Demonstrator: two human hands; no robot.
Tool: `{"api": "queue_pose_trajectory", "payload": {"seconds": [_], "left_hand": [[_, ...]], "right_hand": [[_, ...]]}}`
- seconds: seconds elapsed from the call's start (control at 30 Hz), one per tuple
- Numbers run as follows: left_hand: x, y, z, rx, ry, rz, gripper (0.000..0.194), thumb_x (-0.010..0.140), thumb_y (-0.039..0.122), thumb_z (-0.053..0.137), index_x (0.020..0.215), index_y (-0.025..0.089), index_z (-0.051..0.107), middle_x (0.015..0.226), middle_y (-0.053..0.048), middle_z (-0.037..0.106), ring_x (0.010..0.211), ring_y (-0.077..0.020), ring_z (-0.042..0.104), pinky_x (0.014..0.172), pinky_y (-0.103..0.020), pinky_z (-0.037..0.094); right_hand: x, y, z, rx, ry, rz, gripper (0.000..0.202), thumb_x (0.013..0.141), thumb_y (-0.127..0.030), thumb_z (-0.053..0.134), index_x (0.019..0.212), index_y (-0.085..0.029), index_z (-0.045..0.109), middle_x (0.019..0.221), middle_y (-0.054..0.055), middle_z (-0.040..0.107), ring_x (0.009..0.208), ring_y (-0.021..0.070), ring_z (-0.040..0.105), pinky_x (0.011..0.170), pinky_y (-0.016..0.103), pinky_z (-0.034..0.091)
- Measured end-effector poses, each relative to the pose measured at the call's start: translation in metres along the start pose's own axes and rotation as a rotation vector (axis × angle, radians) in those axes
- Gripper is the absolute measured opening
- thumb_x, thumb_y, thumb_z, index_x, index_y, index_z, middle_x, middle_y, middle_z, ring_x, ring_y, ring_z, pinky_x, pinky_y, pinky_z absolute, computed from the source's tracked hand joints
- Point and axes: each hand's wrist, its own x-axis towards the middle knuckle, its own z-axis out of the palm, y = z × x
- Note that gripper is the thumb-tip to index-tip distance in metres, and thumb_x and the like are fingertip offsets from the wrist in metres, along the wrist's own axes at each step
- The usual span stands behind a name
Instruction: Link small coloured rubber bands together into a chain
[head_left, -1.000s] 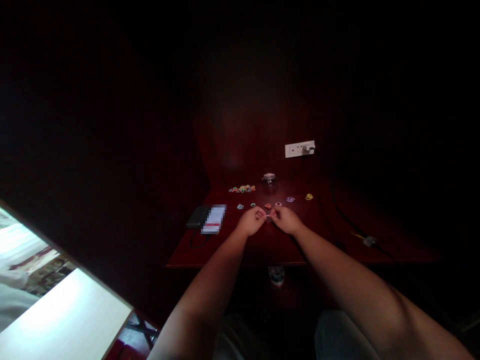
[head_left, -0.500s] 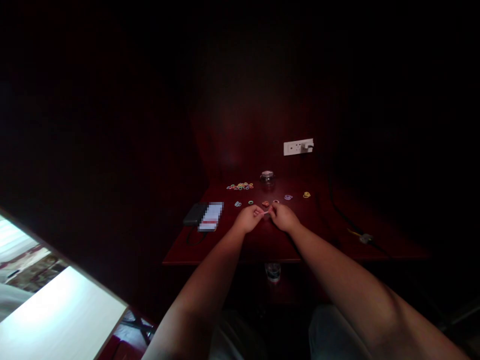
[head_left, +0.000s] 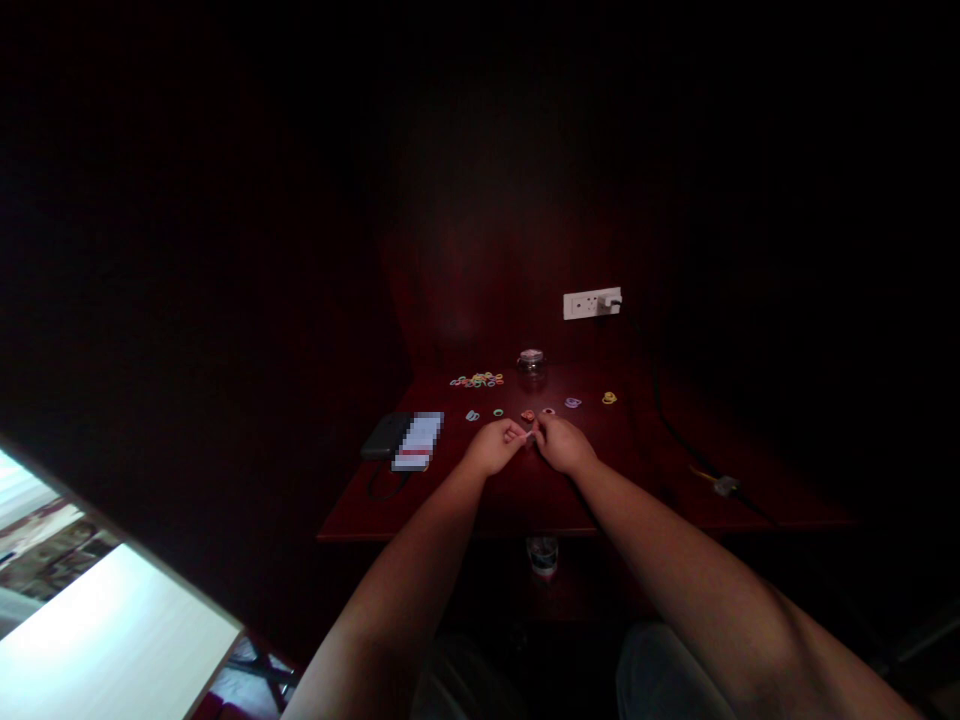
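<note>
My left hand [head_left: 495,447] and my right hand [head_left: 564,443] meet above the dark red table, fingertips pinched. Between them is a small pale pink hair tie [head_left: 528,436], gripped from both sides and partly covered by fingers. Just beyond my hands lies a row of small hair ties: light blue ones [head_left: 472,415], a green one [head_left: 498,412], orange-red ones [head_left: 527,414], a pink one [head_left: 548,411], purple ones [head_left: 573,403] and yellow ones [head_left: 609,398]. Farther back sits a loose, mixed-colour pile of hair ties [head_left: 478,380].
Behind the row stands a clear lidded jar [head_left: 532,358]. A phone [head_left: 418,440] lies left beside a black flat case [head_left: 385,436]. A cable with a clear connector [head_left: 725,485] crosses the right side. Above is a wall socket [head_left: 592,304]; a cup [head_left: 543,555] stands below the table edge.
The whole view has shifted slightly, so things appear a little lower and to the left. My fingertips have come closer together, and less of the pale hair tie shows between them.
</note>
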Motion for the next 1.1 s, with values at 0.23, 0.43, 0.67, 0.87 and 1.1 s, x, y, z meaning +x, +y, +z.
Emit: {"api": "queue_pose_trajectory", "payload": {"seconds": [0.23,0.43,0.67,0.87,1.1], "left_hand": [[0.0,-0.001,-0.002,0.073,0.104,0.007,0.011,0.079,0.021,0.055,0.082,0.013,0.061,0.076,-0.004,0.066,0.066,-0.0107,0.059,0.066,-0.022,0.047],[0.001,0.001,-0.004,0.218,0.219,0.016,0.008,0.08,0.019,0.053,0.083,0.015,0.06,0.078,-0.004,0.065,0.07,-0.0123,0.059,0.068,-0.024,0.045],[-0.001,0.004,-0.005,0.128,0.107,0.026,0.011,0.08,0.023,0.055,0.082,0.015,0.061,0.077,-0.003,0.065,0.067,-0.0111,0.058,0.065,-0.022,0.045],[0.002,-0.004,-0.001,0.035,0.102,0.013,0.012,0.076,0.022,0.058,0.083,0.012,0.062,0.076,-0.004,0.065,0.065,-0.0101,0.058,0.064,-0.022,0.046],[0.003,-0.008,0.0,-0.037,0.093,0.037,0.014,0.074,0.021,0.062,0.084,0.011,0.063,0.074,-0.005,0.065,0.064,-0.0097,0.058,0.062,-0.022,0.048]], "right_hand": [[-0.004,0.0,-0.001,0.107,-0.005,-0.172,0.01,0.083,-0.021,0.049,0.082,-0.019,0.058,0.085,0.004,0.065,0.075,0.014,0.057,0.068,0.023,0.036],[-0.002,0.003,0.003,0.178,-0.017,-0.135,0.011,0.082,-0.021,0.048,0.079,-0.019,0.059,0.079,0.004,0.064,0.068,0.0126,0.055,0.064,0.022,0.035],[0.003,0.008,0.006,0.245,0.015,-0.071,0.011,0.081,-0.02,0.048,0.076,-0.018,0.058,0.073,0.002,0.063,0.063,0.0122,0.054,0.061,0.022,0.036],[0.004,0.011,0.005,0.293,0.05,-0.066,0.013,0.078,-0.015,0.046,0.078,-0.016,0.059,0.079,0.004,0.063,0.07,0.0123,0.056,0.067,0.022,0.04],[0.005,0.014,0.009,0.331,-0.01,-0.043,0.01,0.074,-0.023,0.054,0.077,-0.017,0.06,0.066,0.0,0.059,0.057,0.0103,0.051,0.055,0.021,0.038]]}}
